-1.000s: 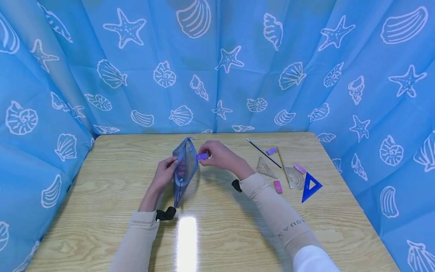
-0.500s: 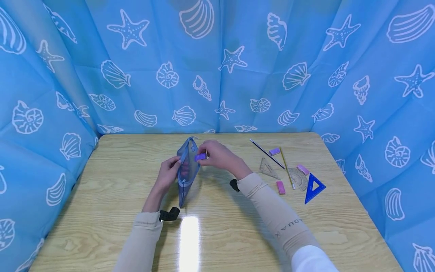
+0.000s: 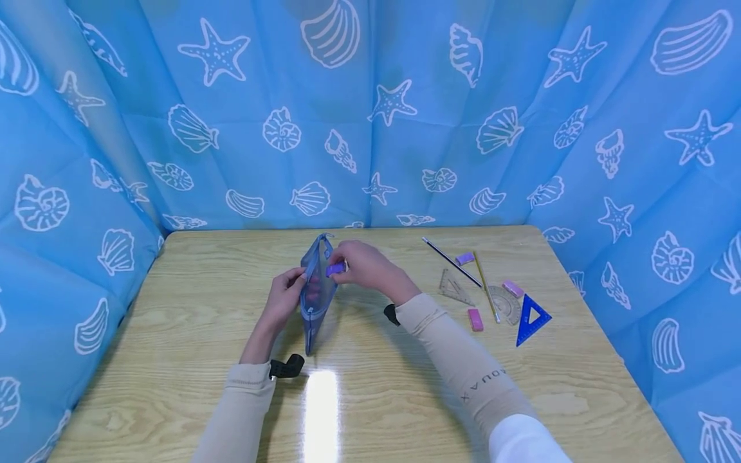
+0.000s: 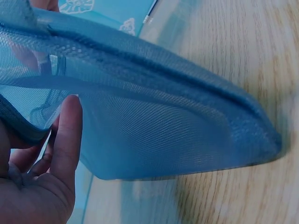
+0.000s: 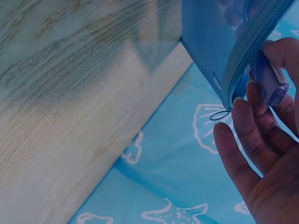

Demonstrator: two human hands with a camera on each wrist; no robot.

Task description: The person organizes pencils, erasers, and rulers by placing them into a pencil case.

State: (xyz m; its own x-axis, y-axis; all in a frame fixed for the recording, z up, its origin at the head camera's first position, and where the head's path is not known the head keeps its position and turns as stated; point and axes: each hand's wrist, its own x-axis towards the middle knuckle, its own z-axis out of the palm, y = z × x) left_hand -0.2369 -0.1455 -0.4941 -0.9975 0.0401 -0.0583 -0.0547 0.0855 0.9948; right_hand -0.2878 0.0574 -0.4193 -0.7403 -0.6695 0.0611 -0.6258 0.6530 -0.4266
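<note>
A blue mesh zip pouch (image 3: 312,315) stands upright with its mouth spread, left of the table's middle. My left hand (image 3: 283,297) grips its left side; in the left wrist view the fingers of that hand (image 4: 51,172) show through and beside the mesh (image 4: 140,135). At the pouch's mouth, my right hand (image 3: 367,267) pinches a purple eraser (image 3: 335,269). The right wrist view has the eraser (image 5: 268,81) between the thumb and fingers of the right hand (image 5: 271,140), at the zipper edge of the pouch (image 5: 205,46).
On the table's right lie a dark pencil (image 3: 451,262), a yellow pencil (image 3: 486,286), a purple eraser (image 3: 464,258), two pink erasers (image 3: 475,319), a clear triangle (image 3: 454,289), a clear protractor (image 3: 506,305) and a blue triangle (image 3: 531,319). A blue patterned curtain (image 3: 370,161) surrounds the table.
The right hand has moved a little left, carrying the purple eraser from the pouch's right edge into its mouth. The left hand still grips the pouch.
</note>
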